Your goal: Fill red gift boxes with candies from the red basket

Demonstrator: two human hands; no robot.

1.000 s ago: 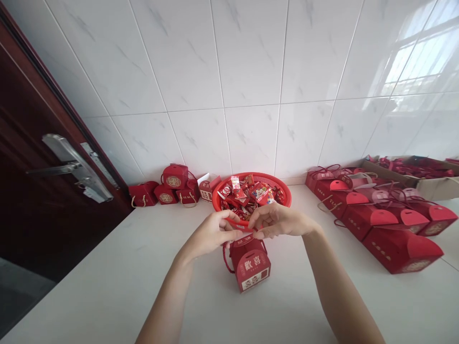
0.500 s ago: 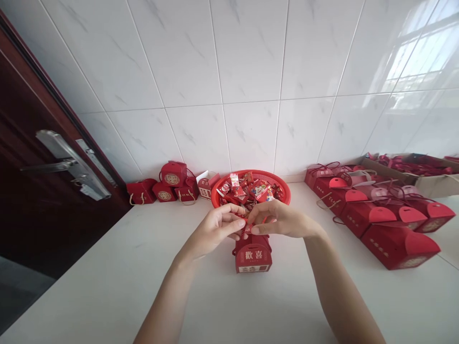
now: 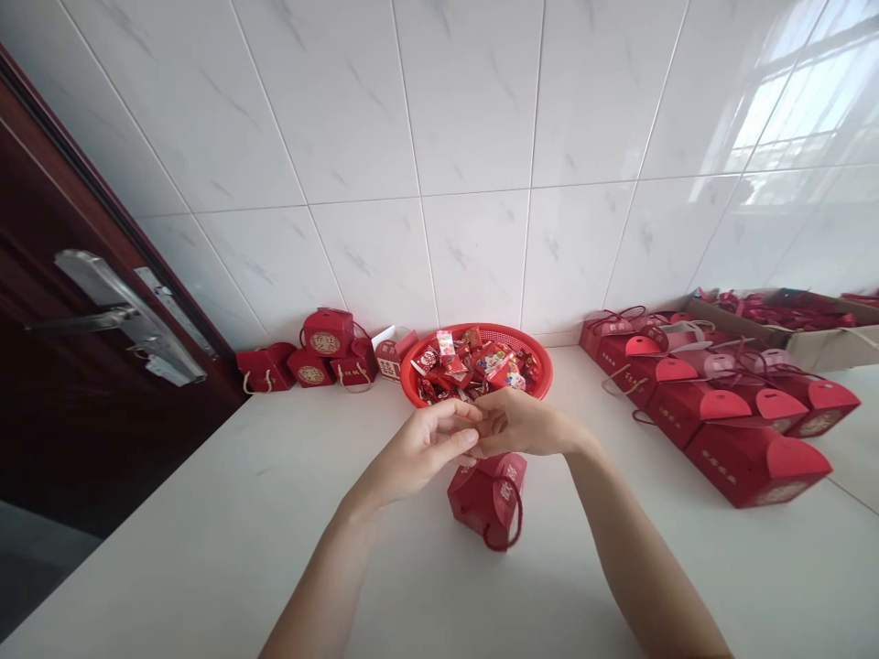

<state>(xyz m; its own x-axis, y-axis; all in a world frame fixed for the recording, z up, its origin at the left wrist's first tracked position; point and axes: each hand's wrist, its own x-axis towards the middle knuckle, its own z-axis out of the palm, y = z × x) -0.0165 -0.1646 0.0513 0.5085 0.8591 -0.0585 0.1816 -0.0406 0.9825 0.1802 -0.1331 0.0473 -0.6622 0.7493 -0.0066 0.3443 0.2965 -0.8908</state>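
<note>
With left hand (image 3: 429, 448) and right hand (image 3: 527, 423) curled, fingers meeting at top of small red box (image 3: 481, 503); cannot tell if grasping anything; resting on white surface (image 3: 275, 522), near red basket (image 3: 548, 373) of wrapped candies (image 3: 491, 359).

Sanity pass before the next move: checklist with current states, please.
1. Left hand and right hand both in view: ok.
2. Grip on the front box: cannot tell, fingers hide it.
3. Front box resting flat: cannot tell.
4. Cord handle visible: ok.
5. Wrapped candies inside the red basket: ok.
6. Small box beside the basket closed: not ok, flap up.
</note>
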